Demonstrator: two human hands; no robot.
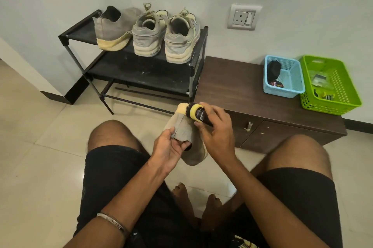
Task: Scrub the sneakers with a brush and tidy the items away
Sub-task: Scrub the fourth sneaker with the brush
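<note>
Scrubbing is under way in the single head view: the grey-beige knit slip-on sneaker with its pale yellow sole (188, 136) is held above the tiled floor, between the person's bare knees, toe pointing away. The left hand (168, 148) grips it at the collar, fingers curled round the rim with some tucked into the opening. The right hand (215, 132) holds the black-bristled shoe brush with a yellow band (196, 113), fingers and thumb curled round its dark body, bristles touching the toe end near the sole edge.

To do this step well, I would judge that short, firm strokes along the seam where the knit meets the yellow sole suit best, since soft fabric yields under pressure. The left hand should brace the shoe from inside so the upper stays taut beneath the bristles, and turn it bit by bit so each side gets brushed. Pressing too hard could fray the knit.

On the top shelf of the black metal shoe rack (84, 36) against the wall stand the matching grey slip-on sneaker (113, 28) and a pair of grey lace-up sneakers (163, 34). To the right, a low dark brown wooden cabinet (232, 86) carries a small light blue plastic basket (290, 88) and a bright green plastic basket (343, 86), likely homes for the brush afterwards.
</note>
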